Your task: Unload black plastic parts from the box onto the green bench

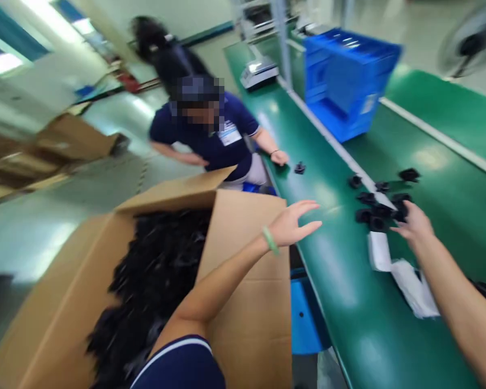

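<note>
My left hand [294, 224], with a green bangle at the wrist, is held over the near edge of the green table [336, 281]. Its thumb and fingers are spread, and nothing is between them. On the table's right side, my right hand [416, 224] has its fingers closed around a small black plastic part [400, 208], partly hidden by the hand. Several similar black parts [377, 209] lie clustered beside it. Below my left forearm stands an open cardboard box [251, 302] holding a heap of black pieces [157, 270], too blurred to make out singly.
White packets [379, 251] lie near my right forearm. A co-worker [202, 129] rests a hand on the table's edge, near a lone black part [299, 168]. Farther back are a blue crate [348, 81] on its side and a scale [260, 73]. A blue bin [308, 319] sits below the table.
</note>
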Available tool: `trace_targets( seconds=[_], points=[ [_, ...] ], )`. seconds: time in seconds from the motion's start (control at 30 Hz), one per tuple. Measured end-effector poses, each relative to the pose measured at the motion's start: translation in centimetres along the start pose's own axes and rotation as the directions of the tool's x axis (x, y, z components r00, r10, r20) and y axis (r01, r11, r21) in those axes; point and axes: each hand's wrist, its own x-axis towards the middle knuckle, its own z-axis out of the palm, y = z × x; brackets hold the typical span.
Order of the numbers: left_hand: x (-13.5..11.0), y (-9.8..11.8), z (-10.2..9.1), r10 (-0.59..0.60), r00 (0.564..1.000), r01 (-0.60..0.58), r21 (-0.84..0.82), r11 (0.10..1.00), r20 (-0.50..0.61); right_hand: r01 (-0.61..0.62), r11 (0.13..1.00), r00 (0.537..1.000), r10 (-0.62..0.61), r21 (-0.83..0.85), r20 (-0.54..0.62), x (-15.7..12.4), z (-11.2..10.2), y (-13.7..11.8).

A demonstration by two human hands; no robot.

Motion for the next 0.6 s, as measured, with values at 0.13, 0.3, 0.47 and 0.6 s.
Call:
trace_targets(
  seconds=[0.13,0.3,0.47,0.6],
  points=[
    [-14.9,-3.6,-13.9,-0.247,0.822,0.396,0.203,0.895,-0.513,0.037,0.997,0.962,-0.054,0.069,0.267,-5.8,7.6,-2.9],
    [-31.8,-14.9,-26.8,-0.702,0.244,0.945,0.001,0.327,-0.669,0.348,0.935,0.468,-0.24,0.072,0.85,-23.4,22.4,-4.8],
    [-40.5,-22.1,-29.5,-0.83,0.11,0.964,-0.146,0.224,-0.546,0.754,0.646,0.129,0.033,-0.12,0.991,-39.2,38.7,-0.5],
    [-42.2,-25.1,-28.5,-0.87,0.167,0.946,-0.172,0.274,-0.464,0.807,0.401,0.32,0.322,-0.434,0.891,-43.7,47.8,5.2]
  ],
)
